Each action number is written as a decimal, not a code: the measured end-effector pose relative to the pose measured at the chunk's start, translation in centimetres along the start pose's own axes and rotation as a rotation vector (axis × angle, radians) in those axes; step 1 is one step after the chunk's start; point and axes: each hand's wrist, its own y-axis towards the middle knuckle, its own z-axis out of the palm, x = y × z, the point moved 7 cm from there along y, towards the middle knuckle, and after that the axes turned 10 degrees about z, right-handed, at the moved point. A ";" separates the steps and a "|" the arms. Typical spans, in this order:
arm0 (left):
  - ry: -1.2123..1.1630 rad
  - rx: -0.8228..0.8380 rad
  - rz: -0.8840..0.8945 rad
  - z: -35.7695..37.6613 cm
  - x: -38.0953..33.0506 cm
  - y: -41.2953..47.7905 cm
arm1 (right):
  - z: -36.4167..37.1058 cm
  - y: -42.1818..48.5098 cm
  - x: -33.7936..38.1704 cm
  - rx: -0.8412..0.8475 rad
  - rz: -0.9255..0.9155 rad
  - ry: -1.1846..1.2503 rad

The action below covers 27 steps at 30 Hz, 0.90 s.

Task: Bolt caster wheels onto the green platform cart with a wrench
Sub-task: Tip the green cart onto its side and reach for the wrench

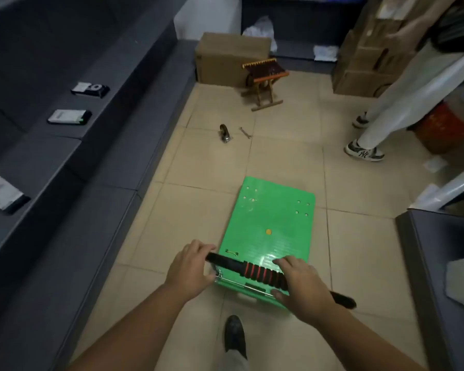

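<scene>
Left hand (190,269) and right hand (298,283) clasped the handle (260,273); an even push probably best steered the green platform cart (268,218) toward the wrench (245,132).

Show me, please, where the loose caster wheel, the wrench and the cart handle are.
caster wheel (223,129), head view, on its black tyre.
wrench (245,132), head view, on its mid-shaft.
cart handle (263,272), head view, on the ribbed red-and-black grip.

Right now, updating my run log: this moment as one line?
left hand: grips cart handle | right hand: grips cart handle | caster wheel, wrench: on floor, untouched
</scene>
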 end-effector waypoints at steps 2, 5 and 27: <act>-0.005 0.063 0.041 1.0 0.5 1.7 | 1.4 1.8 0.1 0.074 0.004 0.007; 0.022 0.176 0.128 3.4 1.6 4.2 | 3.5 3.8 0.0 0.168 0.045 -0.043; 0.223 0.417 0.357 0.2 -14.7 13.3 | 0.1 4.1 -15.4 -0.026 0.099 0.263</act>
